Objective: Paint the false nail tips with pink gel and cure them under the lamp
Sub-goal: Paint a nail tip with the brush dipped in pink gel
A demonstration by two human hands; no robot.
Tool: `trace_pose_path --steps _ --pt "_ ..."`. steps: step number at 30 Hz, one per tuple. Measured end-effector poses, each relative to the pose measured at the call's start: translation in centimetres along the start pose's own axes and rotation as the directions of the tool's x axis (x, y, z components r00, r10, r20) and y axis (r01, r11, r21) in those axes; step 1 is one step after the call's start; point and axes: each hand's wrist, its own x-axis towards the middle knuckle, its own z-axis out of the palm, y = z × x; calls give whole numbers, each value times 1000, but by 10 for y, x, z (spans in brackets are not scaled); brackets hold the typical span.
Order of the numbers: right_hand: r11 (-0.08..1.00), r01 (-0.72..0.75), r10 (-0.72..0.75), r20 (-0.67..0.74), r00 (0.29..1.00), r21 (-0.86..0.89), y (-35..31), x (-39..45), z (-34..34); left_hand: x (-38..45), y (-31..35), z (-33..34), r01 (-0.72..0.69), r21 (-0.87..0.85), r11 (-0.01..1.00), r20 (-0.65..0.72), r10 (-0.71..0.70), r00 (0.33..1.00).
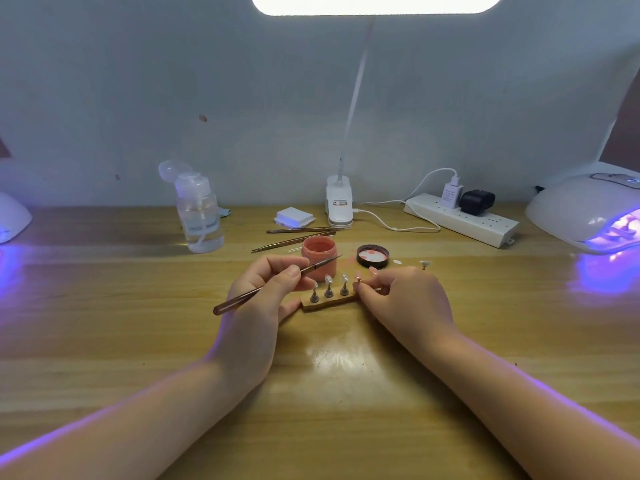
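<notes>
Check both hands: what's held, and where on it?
Left hand pinches the brush at mid-handle, near the ferrule. Right hand pinches the rightmost nail stand on the holder strip.

Bright desk lamp (377,3) overhead, violet glow from curing lamp (588,213), glare on table (332,355), soft edges.

The label on the desk lamp's clip base (339,201) is too blurred to read

A nail-art work desk: a glossy yellow wooden tabletop (346,393) against a plain pale wall. Behind it stands a white clip-on desk lamp (339,202); right of that lamp glows a white domed curing lamp (585,213), left a clear pump bottle (199,213).
</notes>
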Motion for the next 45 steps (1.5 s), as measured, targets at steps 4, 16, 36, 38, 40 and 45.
trace_pose_path --steps 4,16,36,38,40,45 --pt "999 6 -5 23 1000 -49 -1 0 0 0 -1 -1 -4 -8 1000 11 4 1000" --pt "980 64 -55 55 997 -188 -4 0 0 -1 -4 0 -13 -68 998 51 16 999" --pt "975 149 -139 68 988 -165 -4 2 6 -3 -4 1 -9 -20 1000 98 11 995" --pt "973 154 -143 73 987 -174 -4 3 6 -3 -4 1 -7 -24 1000 94 10 996" --pt "970 167 -155 80 985 -178 -4 3 6 -4 -3 2 -4 -24 1000 91 6 996" --pt "964 213 -205 67 976 -159 -5 0 5 -4 -2 3 -9 -21 1000 86 10 996"
